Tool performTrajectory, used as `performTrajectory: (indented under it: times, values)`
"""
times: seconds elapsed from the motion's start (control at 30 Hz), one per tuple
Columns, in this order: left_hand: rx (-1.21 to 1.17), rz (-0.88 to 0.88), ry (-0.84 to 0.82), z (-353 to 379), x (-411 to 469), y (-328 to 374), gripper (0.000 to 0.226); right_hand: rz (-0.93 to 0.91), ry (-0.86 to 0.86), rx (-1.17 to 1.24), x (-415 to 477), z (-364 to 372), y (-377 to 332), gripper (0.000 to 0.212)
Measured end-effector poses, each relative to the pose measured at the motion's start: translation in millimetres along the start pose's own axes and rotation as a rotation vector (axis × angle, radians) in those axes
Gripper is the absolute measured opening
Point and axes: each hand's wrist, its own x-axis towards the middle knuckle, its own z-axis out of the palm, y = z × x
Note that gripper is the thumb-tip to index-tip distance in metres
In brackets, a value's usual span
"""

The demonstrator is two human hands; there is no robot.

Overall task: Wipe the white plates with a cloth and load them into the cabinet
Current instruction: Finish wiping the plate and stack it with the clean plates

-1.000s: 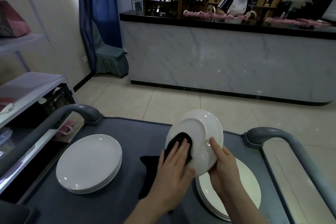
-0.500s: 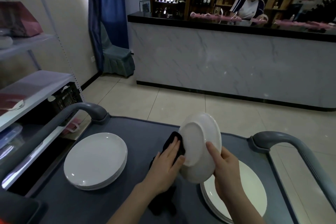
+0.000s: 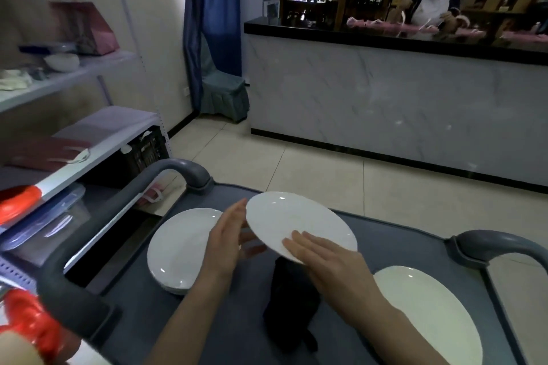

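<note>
I hold one white plate (image 3: pixel 299 222) almost flat above the grey cart top (image 3: pixel 225 332). My left hand (image 3: pixel 228 240) touches its left rim with straight fingers, some reaching under it. My right hand (image 3: pixel 323 258) lies over the near rim with its fingers on top; the thumb is hidden beneath. The black cloth (image 3: pixel 292 305) lies crumpled on the cart below the plate, in neither hand. A stack of white plates (image 3: pixel 178 255) sits on the cart's left side, and another plate stack (image 3: pixel 430 317) on its right.
Grey cart handles rise at the left (image 3: pixel 71 284) and right (image 3: pixel 504 246). A white shelving unit (image 3: pixel 98 142) with boxes and bags stands close on the left. A marble-fronted counter (image 3: pixel 385 115) crosses the room ahead, with a person behind it. Tiled floor (image 3: pixel 296 169) lies between.
The plate went from upright to nearly flat. My left hand let go of the cloth, which now lies on the cart, and moved to the plate's left rim. The view turned left.
</note>
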Motion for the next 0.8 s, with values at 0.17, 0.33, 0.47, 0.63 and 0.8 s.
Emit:
performTrajectory:
  times: [0.17, 0.33, 0.47, 0.63, 0.8]
  values:
    - [0.017, -0.038, 0.181, -38, -3, -1, 0.031, -0.141, -0.095, 0.068, 20, 36, -19, 0.052]
    - [-0.032, -0.078, 0.300, -81, 1, -6, 0.041, -0.005, -0.410, 0.339, 38, 74, -28, 0.054]
    - [-0.055, -0.092, 0.361, -120, 9, -13, 0.043, 0.354, -0.393, 0.599, 53, 98, -26, 0.054]
    - [-0.055, -0.100, 0.365, -158, 24, -23, 0.047, 0.902, -0.270, 0.709, 68, 135, -28, 0.027]
    - [0.024, -0.085, 0.363, -182, 40, -38, 0.046, 1.083, -0.213, 0.839, 73, 172, -44, 0.025]
